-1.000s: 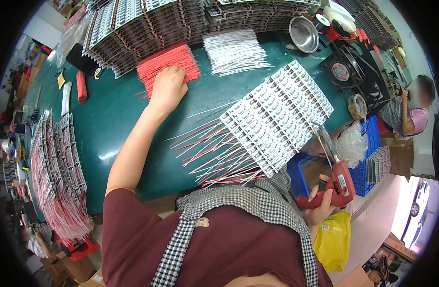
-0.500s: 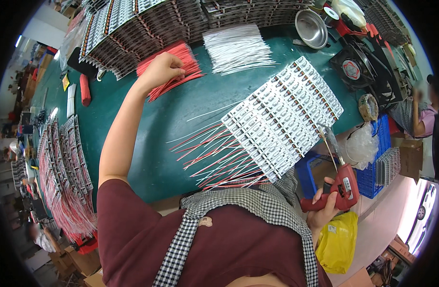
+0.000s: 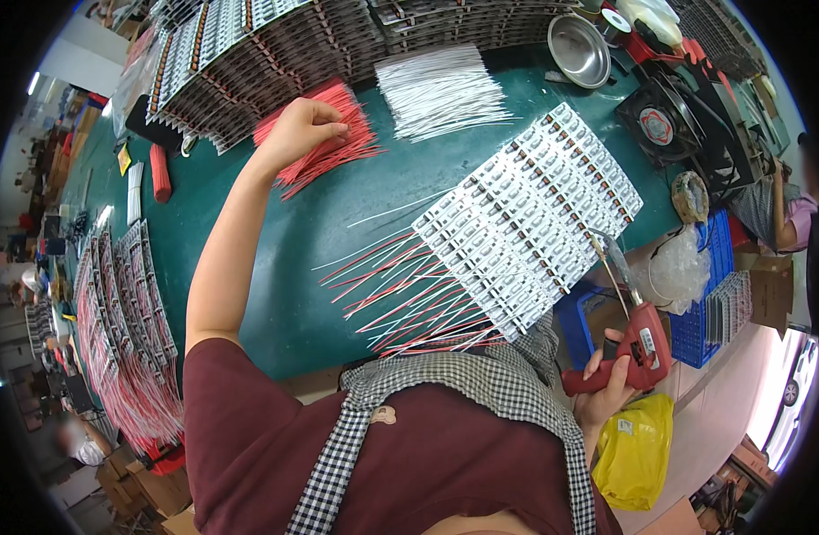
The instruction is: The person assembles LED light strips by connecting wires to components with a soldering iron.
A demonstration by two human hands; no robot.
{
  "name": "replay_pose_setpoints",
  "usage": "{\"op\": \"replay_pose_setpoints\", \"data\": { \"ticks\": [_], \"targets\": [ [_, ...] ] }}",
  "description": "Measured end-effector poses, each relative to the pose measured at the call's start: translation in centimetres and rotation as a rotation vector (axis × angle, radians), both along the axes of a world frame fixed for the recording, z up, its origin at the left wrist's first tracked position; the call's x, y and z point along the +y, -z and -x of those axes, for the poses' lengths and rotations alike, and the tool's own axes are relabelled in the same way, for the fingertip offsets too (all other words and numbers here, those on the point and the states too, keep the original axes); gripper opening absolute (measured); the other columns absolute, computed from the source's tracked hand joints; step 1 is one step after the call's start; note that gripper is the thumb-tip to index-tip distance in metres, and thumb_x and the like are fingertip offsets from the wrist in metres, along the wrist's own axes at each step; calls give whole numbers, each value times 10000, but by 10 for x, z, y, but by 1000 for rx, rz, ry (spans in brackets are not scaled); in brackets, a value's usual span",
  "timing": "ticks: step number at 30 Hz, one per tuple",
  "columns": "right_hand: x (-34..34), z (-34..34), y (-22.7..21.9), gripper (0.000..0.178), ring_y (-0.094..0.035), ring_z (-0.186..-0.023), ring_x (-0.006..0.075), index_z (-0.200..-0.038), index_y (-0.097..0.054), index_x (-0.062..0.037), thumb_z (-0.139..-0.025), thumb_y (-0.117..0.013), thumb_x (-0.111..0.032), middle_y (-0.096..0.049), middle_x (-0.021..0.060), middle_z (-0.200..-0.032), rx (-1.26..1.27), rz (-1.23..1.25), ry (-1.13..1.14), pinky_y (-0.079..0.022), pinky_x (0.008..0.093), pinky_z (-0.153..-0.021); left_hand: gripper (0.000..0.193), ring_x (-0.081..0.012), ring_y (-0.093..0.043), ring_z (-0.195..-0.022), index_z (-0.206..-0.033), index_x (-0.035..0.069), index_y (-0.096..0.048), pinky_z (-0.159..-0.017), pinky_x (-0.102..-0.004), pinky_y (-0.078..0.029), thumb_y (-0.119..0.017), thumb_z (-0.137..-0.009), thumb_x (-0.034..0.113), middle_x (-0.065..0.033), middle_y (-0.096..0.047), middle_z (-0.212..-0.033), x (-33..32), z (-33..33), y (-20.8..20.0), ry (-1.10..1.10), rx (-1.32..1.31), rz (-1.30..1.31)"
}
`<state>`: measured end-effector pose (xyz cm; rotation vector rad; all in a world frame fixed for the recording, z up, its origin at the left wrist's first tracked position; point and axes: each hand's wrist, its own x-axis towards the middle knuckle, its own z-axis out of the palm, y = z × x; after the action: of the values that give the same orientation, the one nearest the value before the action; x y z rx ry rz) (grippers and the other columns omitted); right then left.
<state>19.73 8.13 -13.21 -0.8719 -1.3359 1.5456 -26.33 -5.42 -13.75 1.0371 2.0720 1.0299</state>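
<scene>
Over the pile of red wires point(image 3: 338, 156), my left hand point(image 3: 304, 129) is closed, with thumb and fingertips pressed together. Whether a wire is between them is too small to make out. My right hand point(image 3: 603, 392) grips a red soldering gun point(image 3: 643, 352) by its handle. The gun's metal tip reaches the near right edge of a white panel of small circuit boards point(image 3: 525, 218), which lies slanted on the table. Red and white wires point(image 3: 418, 299) stick out from the panel's lower left side. A pile of white wires point(image 3: 440, 94) lies right of the red pile.
Tall stacks of board panels point(image 3: 267, 67) line the back of the green table point(image 3: 222, 205). A metal bowl point(image 3: 579, 53) and black fan point(image 3: 654, 125) stand at the right. Wired panels point(image 3: 128, 330) lie at the left. Blue crates point(image 3: 695, 330) and a yellow bag point(image 3: 637, 450) are below right.
My left hand has shifted very slightly over the red wires, fingers still closed. The soldering gun and the panel keep almost the same places.
</scene>
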Motion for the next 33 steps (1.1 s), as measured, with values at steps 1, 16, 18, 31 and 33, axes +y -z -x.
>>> {"op": "replay_pose_setpoints", "data": {
  "ticks": [1,16,18,31,33],
  "targets": [
    [0,0,0,374,-462,-545,84,-1199,-323,4,-902,-416,-203,-507,155,-1042,-1,0,2,-373,177,-434,120,-123,-598,-683,-797,-73,-582,-622,-233,-490,-540,-811,39,-85,-617,-729,0,0,1,0,-32,-32],
    [0,7,-2,408,-456,-518,128,-1209,-300,28,-868,-433,-154,-496,202,-1039,-25,56,75,-368,201,-425,163,-212,-611,-805,-984,-51,-539,-760,-306,-484,-500,-860,47,-140,-622,-857,-30,-80,-22,-500,158,-851],
    [1,6,-1,399,-455,-520,126,-1203,-310,29,-866,-430,-149,-498,202,-1039,-4,57,97,-368,201,-427,151,-209,-610,-799,-969,-49,-545,-762,-307,-483,-509,-855,42,-139,-621,-855,-30,-96,-7,-572,67,-840],
    [7,-1,-4,446,-449,-512,120,-1237,-276,5,-849,-467,-108,-493,216,-1049,26,-16,45,-381,195,-431,184,-178,-619,-753,-984,-72,-562,-706,-275,-496,-535,-829,24,-110,-621,-819,-15,-97,-30,-297,-358,-528],
    [16,-3,-4,430,-457,-542,115,-1220,-319,-2,-838,-492,-97,-503,202,-1066,54,-22,15,-386,205,-433,179,-168,-620,-735,-968,-63,-571,-699,-265,-497,-549,-817,30,-111,-625,-814,1,-104,-43,-200,-509,-447]
  ]
}}
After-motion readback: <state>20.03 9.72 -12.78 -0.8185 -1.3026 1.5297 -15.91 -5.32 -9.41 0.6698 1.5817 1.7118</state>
